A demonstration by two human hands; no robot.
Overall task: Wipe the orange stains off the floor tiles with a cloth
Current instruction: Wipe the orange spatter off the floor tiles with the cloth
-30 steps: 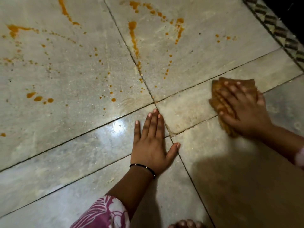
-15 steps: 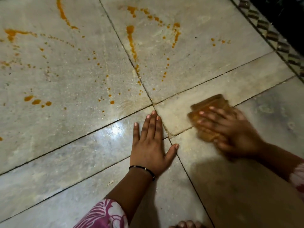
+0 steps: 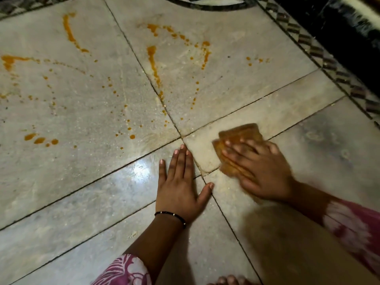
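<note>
Wiping step in hand, down on the floor tiles. Right hand flat on the orange-brown cloth, fingers straight and spread, pressing it down, not curled round it. All blurred there, so likely in mid-rub. Cloth lying on the narrow tile strip just right of the spot where the tile lines cross, touching the floor, half hidden under the fingers. Left hand flat on the shiny tile just beside it, fingers straight and close, thumb out, holding nothing, only propping up the body. Thin black bracelet round that wrist, pink patterned sleeve lower down. Near tiles looking clean already. Orange stains still all over the 2 big tiles farther away: long streaks, a curved line of dots, 3 fat drops at the far left. No stain under the cloth to be seen. Most of the job still to do, by the look of it. Next, probably a reach forward and to the left with the cloth, up over the crossing lines, to the nearest drops. Firm push needed, and maybe a fresh side of the cloth, so as not to smear orange around.
</note>
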